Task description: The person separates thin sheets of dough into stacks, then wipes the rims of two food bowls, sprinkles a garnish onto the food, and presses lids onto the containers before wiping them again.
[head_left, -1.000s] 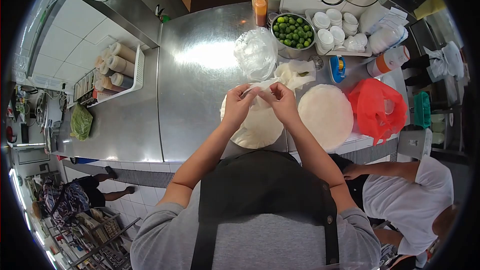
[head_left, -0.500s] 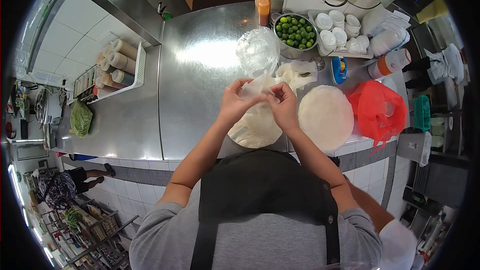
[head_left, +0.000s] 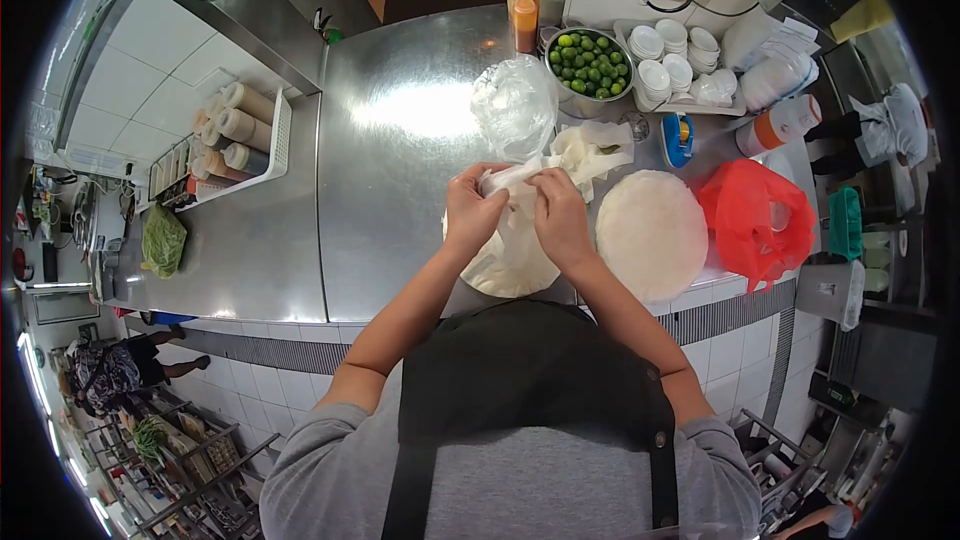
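Note:
My left hand [head_left: 470,212] and my right hand [head_left: 558,210] are close together over a stack of thin white round sheets [head_left: 510,265] on the steel counter [head_left: 400,140]. Both hands pinch a thin white sheet [head_left: 508,180] lifted off that stack, folded between the fingers. A second, larger stack of round white sheets [head_left: 652,232] lies just right of my right hand. Beyond my hands stands a clear plastic bag [head_left: 514,105], with crumpled white wrapping [head_left: 592,150] beside it.
A metal bowl of limes [head_left: 588,64], orange sauce bottles [head_left: 524,22], stacked small white cups [head_left: 670,65], a blue tape dispenser [head_left: 678,138] and a red plastic bag [head_left: 756,222] crowd the far right. A white tray of rolls [head_left: 232,135] sits at the left. A person [head_left: 110,370] stands at lower left.
My hands have drawn the sheet closer and folded it, the left hand now closing over it. The person in white at the lower right has gone from view.

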The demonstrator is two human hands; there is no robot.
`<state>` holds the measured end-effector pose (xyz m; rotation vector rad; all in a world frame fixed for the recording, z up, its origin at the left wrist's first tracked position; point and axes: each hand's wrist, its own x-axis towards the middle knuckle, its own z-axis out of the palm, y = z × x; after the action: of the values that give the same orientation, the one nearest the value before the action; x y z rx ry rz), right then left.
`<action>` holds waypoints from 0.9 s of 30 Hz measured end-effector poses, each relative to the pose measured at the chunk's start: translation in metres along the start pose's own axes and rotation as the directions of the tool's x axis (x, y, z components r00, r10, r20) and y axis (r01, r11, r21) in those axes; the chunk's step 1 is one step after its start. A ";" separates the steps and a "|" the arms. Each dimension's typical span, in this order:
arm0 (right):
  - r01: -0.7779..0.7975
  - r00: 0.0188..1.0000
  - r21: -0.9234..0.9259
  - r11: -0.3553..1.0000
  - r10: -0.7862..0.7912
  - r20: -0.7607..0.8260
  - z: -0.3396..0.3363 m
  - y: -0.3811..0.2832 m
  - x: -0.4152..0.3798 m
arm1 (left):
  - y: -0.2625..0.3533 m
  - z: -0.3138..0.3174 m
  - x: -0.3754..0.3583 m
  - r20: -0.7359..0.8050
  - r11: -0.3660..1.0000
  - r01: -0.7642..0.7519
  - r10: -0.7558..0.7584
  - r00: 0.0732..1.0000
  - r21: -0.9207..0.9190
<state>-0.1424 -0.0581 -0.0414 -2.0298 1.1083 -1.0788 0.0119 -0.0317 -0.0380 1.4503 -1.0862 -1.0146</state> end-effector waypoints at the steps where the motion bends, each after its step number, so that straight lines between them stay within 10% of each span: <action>1: -0.091 0.996 -0.003 0.996 0.091 -0.021 0.003 0.005 -0.001 | 0.002 0.000 0.000 -0.023 0.996 0.047 -0.049 0.999 -0.075; 11: -0.480 0.868 0.154 0.864 0.493 -0.061 -0.001 0.013 0.006 | -0.002 0.009 -0.011 0.070 0.992 0.061 -0.054 0.996 -0.114; 18: -0.407 0.847 0.390 0.826 0.501 -0.176 0.001 0.025 0.004 | -0.006 0.000 -0.005 0.019 0.908 0.186 -0.193 0.981 -0.375; 21: -0.507 0.819 0.367 0.780 0.569 -0.079 0.006 0.030 -0.002 | -0.012 -0.002 -0.003 0.096 0.951 0.183 -0.164 0.982 -0.249; 23: -0.254 0.930 0.312 0.915 0.320 -0.182 0.009 0.024 -0.004 | -0.007 -0.003 -0.004 0.151 0.963 0.054 -0.096 0.984 0.264; 27: -0.148 0.977 0.266 0.952 0.183 -0.111 0.004 0.008 0.001 | 0.005 0.008 -0.008 -0.011 0.882 -0.163 0.188 0.982 0.442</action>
<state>-0.1420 -0.0620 -0.0490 -1.6528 1.1196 -1.2178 0.0021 -0.0262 -0.0333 1.6860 -1.4445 -0.6163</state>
